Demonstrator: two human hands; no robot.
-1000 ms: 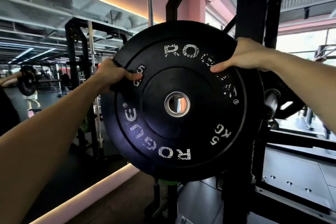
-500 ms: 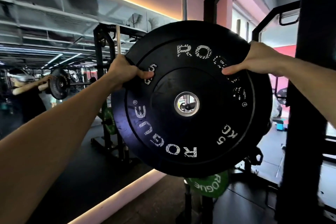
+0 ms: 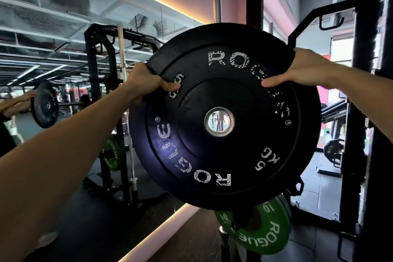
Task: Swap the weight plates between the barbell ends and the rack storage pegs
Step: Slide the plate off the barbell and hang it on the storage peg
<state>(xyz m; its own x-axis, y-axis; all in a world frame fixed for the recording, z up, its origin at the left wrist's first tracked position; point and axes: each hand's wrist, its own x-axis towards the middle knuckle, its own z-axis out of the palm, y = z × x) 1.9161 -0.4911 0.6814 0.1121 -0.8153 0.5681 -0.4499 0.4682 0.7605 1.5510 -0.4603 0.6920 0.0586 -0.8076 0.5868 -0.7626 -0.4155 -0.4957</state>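
Observation:
A black 5 kg bumper plate (image 3: 225,155) with white lettering fills the middle of the view, held up in the air facing me. My left hand (image 3: 146,83) grips its upper left rim, thumb on the face. My right hand (image 3: 302,70) grips the upper right rim, thumb on the face too. Through the plate's steel centre hole I see only background. A green 10 kg plate (image 3: 268,229) hangs on the rack just below the black one. No barbell sleeve shows near the plate.
A black rack upright (image 3: 370,112) stands close at the right. A mirror wall (image 3: 63,70) on the left reflects me with the plate, a rack and another green plate. A lit strip runs along the floor at the mirror's base.
The view has swung left with the plate: the rack upright slid from behind the plate to the right edge, and the green plate came into sight below. Both grips are unchanged.

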